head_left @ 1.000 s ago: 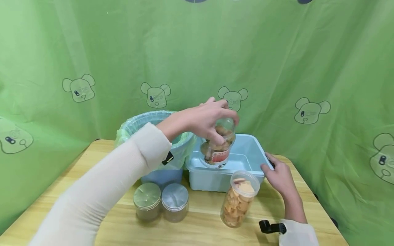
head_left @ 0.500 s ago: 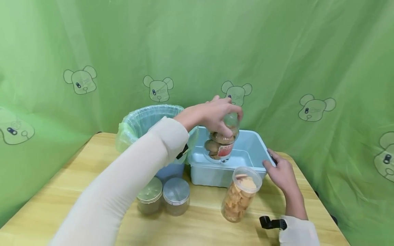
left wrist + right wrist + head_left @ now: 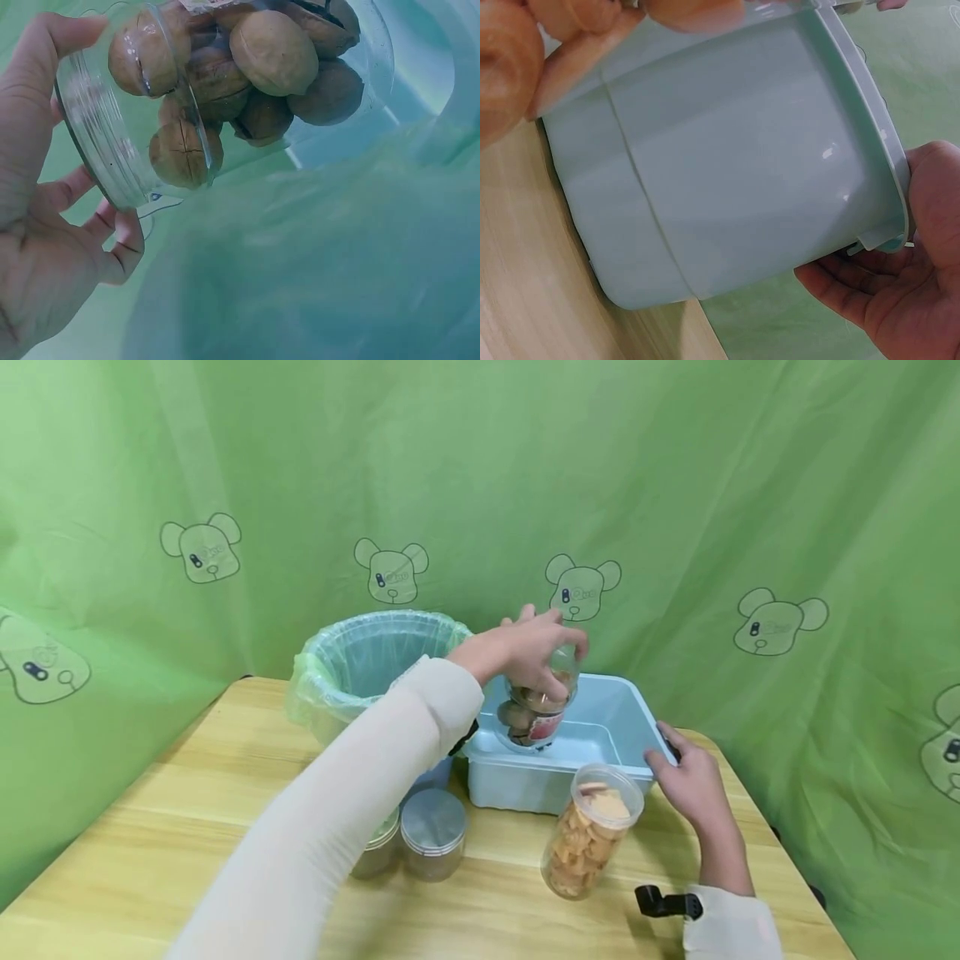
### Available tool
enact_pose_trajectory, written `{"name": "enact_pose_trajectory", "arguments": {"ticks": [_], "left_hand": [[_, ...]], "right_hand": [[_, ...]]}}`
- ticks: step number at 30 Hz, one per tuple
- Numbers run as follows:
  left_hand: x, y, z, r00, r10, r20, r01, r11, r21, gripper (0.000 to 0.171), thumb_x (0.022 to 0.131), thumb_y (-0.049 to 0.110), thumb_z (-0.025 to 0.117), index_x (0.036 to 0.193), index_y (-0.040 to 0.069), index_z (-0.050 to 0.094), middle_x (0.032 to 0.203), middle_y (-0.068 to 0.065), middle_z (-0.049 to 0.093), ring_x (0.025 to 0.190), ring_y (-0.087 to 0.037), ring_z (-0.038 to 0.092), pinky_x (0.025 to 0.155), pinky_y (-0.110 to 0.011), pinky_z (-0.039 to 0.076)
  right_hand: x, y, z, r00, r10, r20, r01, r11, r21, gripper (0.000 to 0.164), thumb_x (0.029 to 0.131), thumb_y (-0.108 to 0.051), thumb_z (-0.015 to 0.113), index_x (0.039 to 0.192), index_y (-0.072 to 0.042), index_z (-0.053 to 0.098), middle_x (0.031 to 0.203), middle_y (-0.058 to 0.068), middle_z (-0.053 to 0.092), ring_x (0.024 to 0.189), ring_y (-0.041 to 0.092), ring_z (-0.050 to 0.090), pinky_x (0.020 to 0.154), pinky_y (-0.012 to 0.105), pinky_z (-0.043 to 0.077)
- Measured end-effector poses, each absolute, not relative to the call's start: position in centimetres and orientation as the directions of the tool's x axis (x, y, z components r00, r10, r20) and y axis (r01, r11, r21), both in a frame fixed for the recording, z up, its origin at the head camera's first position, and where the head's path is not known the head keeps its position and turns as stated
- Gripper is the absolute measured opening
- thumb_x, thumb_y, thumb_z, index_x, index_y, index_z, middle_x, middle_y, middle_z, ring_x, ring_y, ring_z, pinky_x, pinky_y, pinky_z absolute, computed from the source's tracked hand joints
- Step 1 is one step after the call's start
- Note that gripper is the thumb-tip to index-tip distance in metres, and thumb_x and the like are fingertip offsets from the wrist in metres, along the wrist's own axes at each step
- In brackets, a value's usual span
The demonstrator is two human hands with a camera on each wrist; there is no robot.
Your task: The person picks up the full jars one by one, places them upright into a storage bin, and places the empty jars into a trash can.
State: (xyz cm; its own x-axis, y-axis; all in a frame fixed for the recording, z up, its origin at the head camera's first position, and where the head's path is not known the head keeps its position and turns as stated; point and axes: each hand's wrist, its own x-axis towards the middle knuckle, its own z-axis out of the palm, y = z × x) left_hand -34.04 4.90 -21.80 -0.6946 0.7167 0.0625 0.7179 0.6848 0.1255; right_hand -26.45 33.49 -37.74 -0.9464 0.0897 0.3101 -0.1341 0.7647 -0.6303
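Note:
My left hand [image 3: 528,652] grips a clear plastic jar of walnuts [image 3: 528,727] round its upper end, fingers and thumb spread about the rim. The left wrist view shows several whole walnuts [image 3: 274,52] through the jar wall, some cracked along the shell. In the head view the jar's base overlaps the inside of a light blue plastic bin [image 3: 607,718], behind its front rim. My right hand [image 3: 693,781] holds that bin's right end, thumb over the rim and fingers [image 3: 840,289] curled under the lip. A reddish label on the jar faces forward.
A lidless clear jar of orange crackers [image 3: 581,852] stands before the bin. Two lidded jars stand left of it, one silver-topped jar [image 3: 433,835] and one green-topped jar [image 3: 378,856], partly behind my left sleeve. A bag-lined bucket [image 3: 318,693] stands at the back left.
My left forearm has swung rightward, now covering part of the green-topped jar. The walnut jar stays in my left hand over the bin. My right hand keeps its hold; the head view has shifted slightly.

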Motion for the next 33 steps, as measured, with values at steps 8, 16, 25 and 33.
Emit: {"name": "enact_pose_trajectory", "arguments": {"ticks": [8, 16, 25, 33], "left_hand": [[-34.1, 6.2, -23.5, -0.716, 0.697, 0.035, 0.697, 0.711, 0.095, 0.051, 0.082, 0.039, 0.078, 0.129, 0.041, 0.056, 0.141, -0.003, 0.043, 0.116, -0.025, 0.035, 0.084, -0.038, 0.041], [-34.2, 6.4, -25.8, -0.722, 0.692, -0.012, 0.688, 0.719, 0.098, 0.046, 0.086, 0.038, 0.074, 0.128, 0.039, 0.057, 0.137, -0.002, 0.045, 0.113, -0.028, 0.037, 0.085, -0.044, 0.042], [-34.2, 6.6, -27.6, -0.720, 0.693, -0.034, 0.688, 0.719, 0.098, 0.045, 0.085, 0.038, 0.074, 0.126, 0.037, 0.058, 0.133, -0.002, 0.045, 0.110, -0.030, 0.038, 0.083, -0.046, 0.042], [-34.2, 6.9, -28.9, -0.732, 0.681, -0.026, 0.673, 0.729, 0.127, 0.045, 0.082, 0.038, 0.077, 0.123, 0.035, 0.059, 0.127, -0.003, 0.049, 0.109, -0.028, 0.040, 0.081, -0.043, 0.045]], "right_hand": [[-26.5, 33.6, -37.6, -0.944, 0.094, 0.316, -0.136, 0.761, -0.634, 0.058, 0.104, -0.019, 0.053, 0.153, 0.008, 0.037, 0.141, 0.041, 0.048, 0.125, 0.053, 0.053, 0.094, 0.058, 0.050], [-26.5, 33.8, -37.8, -0.943, 0.091, 0.320, -0.140, 0.765, -0.628, 0.058, 0.103, -0.017, 0.054, 0.152, 0.009, 0.039, 0.141, 0.040, 0.048, 0.125, 0.051, 0.054, 0.093, 0.056, 0.050], [-26.2, 33.6, -37.7, -0.942, 0.088, 0.323, -0.140, 0.772, -0.620, 0.057, 0.101, -0.013, 0.052, 0.152, 0.009, 0.039, 0.141, 0.039, 0.049, 0.124, 0.049, 0.055, 0.094, 0.055, 0.050], [-25.9, 33.5, -37.3, -0.944, 0.064, 0.323, -0.146, 0.797, -0.586, 0.057, 0.098, -0.011, 0.052, 0.150, 0.010, 0.041, 0.138, 0.039, 0.052, 0.110, 0.042, 0.060, 0.080, 0.044, 0.052]]}}
